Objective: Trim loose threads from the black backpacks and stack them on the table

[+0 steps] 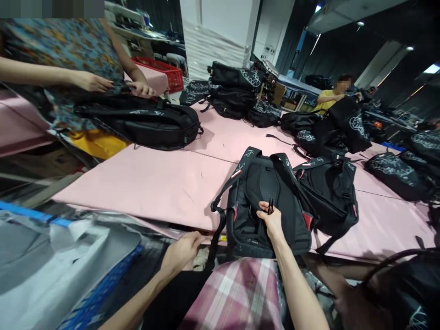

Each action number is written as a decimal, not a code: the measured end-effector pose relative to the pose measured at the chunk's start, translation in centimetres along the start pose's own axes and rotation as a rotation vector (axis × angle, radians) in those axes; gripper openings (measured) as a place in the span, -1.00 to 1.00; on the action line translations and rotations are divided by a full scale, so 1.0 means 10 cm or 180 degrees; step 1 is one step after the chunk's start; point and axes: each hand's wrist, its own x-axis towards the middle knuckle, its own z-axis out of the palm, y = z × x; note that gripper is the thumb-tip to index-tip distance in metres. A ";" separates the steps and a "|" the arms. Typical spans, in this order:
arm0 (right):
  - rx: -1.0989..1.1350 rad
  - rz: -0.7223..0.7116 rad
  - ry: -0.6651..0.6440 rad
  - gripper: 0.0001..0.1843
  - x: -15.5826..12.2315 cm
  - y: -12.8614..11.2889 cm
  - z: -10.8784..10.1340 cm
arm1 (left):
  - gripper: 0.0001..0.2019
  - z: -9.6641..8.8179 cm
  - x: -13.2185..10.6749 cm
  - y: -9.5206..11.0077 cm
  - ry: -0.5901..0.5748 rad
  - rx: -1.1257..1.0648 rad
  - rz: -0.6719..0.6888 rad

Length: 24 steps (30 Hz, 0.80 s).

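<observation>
In front of me a black backpack (270,183) lies on the pink table, its padded back and shoulder straps facing up. My right hand (271,219) is over the back panel, its fingers closed around small dark thread snips (270,206) whose two points stick up. My left hand (182,250) is low at the table's near edge, left of the backpack's hanging strap (217,236). Its fingers are curled together, and whatever may be between them does not show. A second black backpack (328,195) lies against the right side of the first.
A co-worker's hands (92,82) are at another black backpack (158,123) at the left. Stacked black bags (233,87) stand at the back of the pink table (154,183). More bags (392,172) lie at the right. A blue-rimmed crate (99,293) stands lower left.
</observation>
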 end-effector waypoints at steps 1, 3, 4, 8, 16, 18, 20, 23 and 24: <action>0.0006 -0.0005 -0.0009 -0.65 0.00 0.01 0.00 | -0.78 -0.09 -0.07 0.06 0.0091 -0.0253 0.0000; 0.0014 -0.0031 -0.0019 -0.65 0.00 0.02 0.00 | -0.71 -0.29 -0.16 0.30 0.0305 -0.0944 0.0114; 0.0008 -0.0049 -0.0020 -0.65 0.00 0.02 0.00 | -0.70 -0.39 -0.15 0.47 0.0387 -0.1272 0.0224; 0.0003 -0.0087 -0.0013 -0.66 -0.01 0.02 0.00 | -0.69 -0.75 0.17 0.97 0.0761 -0.1667 0.0538; 0.0035 -0.0104 -0.0032 -0.66 -0.02 0.01 -0.01 | -0.74 -0.68 0.77 0.15 0.0862 -0.0301 -0.0621; 0.0060 -0.0103 -0.0051 -0.65 -0.02 0.02 -0.01 | -0.71 -0.60 0.76 0.02 0.0817 -0.0156 -0.0639; 0.0077 -0.0132 -0.0063 -0.66 -0.02 0.03 -0.01 | -0.60 -0.57 0.74 0.04 0.0987 -0.0022 -0.0603; 0.0056 -0.0166 -0.0072 -0.67 -0.02 0.04 -0.01 | -0.57 -0.64 0.68 0.37 0.1582 0.0058 -0.0295; 0.0038 -0.0161 -0.0073 -0.67 -0.02 0.05 -0.01 | -0.61 -0.67 0.64 0.55 0.1633 -0.0028 -0.0061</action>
